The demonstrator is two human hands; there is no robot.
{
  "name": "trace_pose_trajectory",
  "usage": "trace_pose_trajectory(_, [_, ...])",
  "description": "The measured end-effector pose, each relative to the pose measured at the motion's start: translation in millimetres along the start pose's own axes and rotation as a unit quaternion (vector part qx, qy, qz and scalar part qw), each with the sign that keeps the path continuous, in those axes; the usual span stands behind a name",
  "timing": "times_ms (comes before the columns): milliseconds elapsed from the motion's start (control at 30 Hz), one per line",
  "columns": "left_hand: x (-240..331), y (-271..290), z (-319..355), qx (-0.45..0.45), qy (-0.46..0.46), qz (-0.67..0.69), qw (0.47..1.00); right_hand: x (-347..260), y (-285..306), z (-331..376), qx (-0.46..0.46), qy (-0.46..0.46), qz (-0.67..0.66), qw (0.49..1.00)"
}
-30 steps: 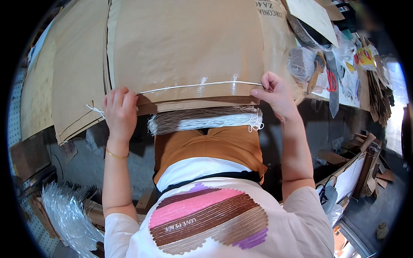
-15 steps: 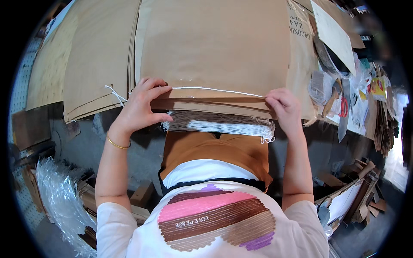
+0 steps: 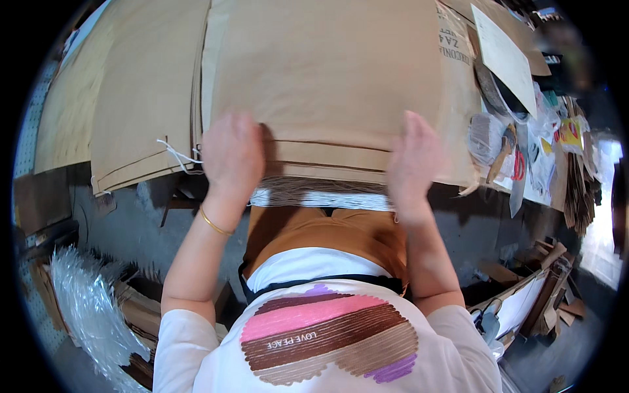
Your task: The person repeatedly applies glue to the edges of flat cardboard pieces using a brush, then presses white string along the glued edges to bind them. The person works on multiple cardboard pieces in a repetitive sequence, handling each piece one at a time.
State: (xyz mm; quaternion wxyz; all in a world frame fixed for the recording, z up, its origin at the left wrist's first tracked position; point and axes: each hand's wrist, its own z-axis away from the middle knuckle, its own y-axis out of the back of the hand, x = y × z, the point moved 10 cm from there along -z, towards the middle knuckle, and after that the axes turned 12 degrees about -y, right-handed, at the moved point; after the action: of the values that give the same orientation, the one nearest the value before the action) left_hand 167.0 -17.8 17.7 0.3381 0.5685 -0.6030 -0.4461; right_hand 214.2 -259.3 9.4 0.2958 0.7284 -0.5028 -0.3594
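Observation:
A stack of large brown paper sheets lies in front of me, its lower edges layered and slightly stepped. My left hand is over the left part of the near edge, its fingers smeared by motion. Over the right part is my right hand, also blurred, its fingers appearing stretched forward. The white cord is no longer visible between them. Just below the paper edge, a bundle of brown and white strings lies across my lap, partly covered by the paper.
More brown sheets lie at left, with loose white cord ends. At right are a white board, red-handled scissors and a wrapped pale block. Clear plastic strips stand lower left; cardboard scraps lie lower right.
The white cord stretched between my hands has gone from sight. My left hand has moved right and my right hand slightly left. The near paper edge now covers more of the strings.

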Motion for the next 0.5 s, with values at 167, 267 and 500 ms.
trace_pose_trajectory(167, [60, -31, 11, -0.190, -0.111, 0.144, 0.965, -84, -48, 53, -0.327, 0.097, -0.045, 0.939])
trace_pose_trajectory(267, [13, -41, 25, -0.192, -0.022, 0.080, 0.978, -9, -32, 36, -0.264, -0.038, 0.007, 0.964])
trace_pose_trajectory(500, [-17, -31, 37, -0.113, 0.014, 0.099, 0.989, 70, -1, 25, -0.136, -0.153, 0.033, 0.978])
